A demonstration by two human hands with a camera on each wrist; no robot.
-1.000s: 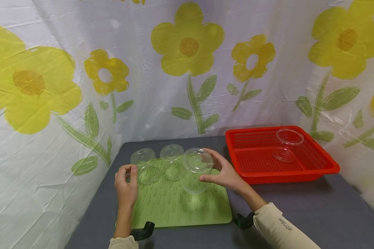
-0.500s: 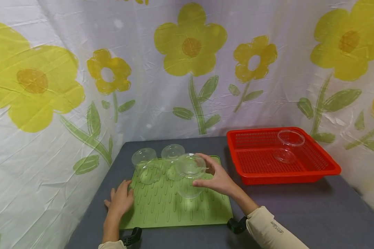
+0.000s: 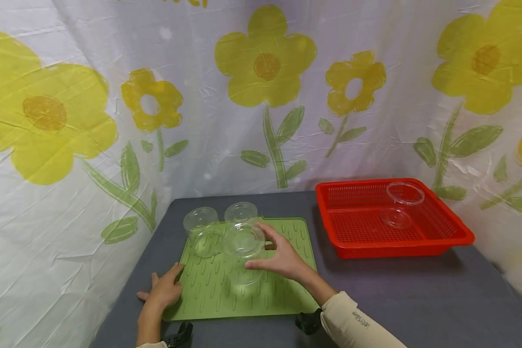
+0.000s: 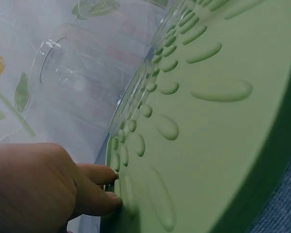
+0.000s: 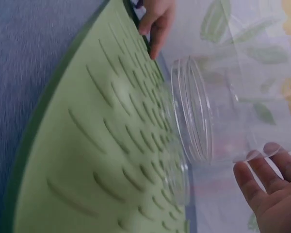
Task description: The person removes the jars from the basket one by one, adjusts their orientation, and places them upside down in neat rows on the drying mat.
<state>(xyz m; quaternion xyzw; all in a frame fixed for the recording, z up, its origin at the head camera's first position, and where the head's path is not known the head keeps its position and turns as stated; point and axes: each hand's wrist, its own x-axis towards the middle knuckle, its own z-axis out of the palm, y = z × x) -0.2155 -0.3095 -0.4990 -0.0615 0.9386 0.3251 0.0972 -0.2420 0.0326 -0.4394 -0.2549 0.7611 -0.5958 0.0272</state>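
Observation:
My right hand (image 3: 282, 258) grips a clear plastic jar (image 3: 242, 241) from its right side, over the middle of a green ridged mat (image 3: 209, 302). In the right wrist view the jar's threaded rim (image 5: 191, 111) faces the mat, so it is upside down; whether it touches the mat I cannot tell. Two more clear jars, a left one (image 3: 201, 222) and a right one (image 3: 241, 212), stand along the mat's far edge. My left hand (image 3: 162, 292) rests at the mat's left edge, its extended fingers (image 4: 99, 199) touching the border.
A red plastic basket (image 3: 404, 252) stands at the right rear of the dark grey table (image 3: 374, 299). Inside it, toward the right, is another clear jar (image 3: 404, 195). A flower-printed white curtain (image 3: 191, 145) hangs close behind and to the left.
My right hand has carried the jar leftward and toward me over the mat. My left hand has left the far-left jar's side and come down to the mat's left edge.

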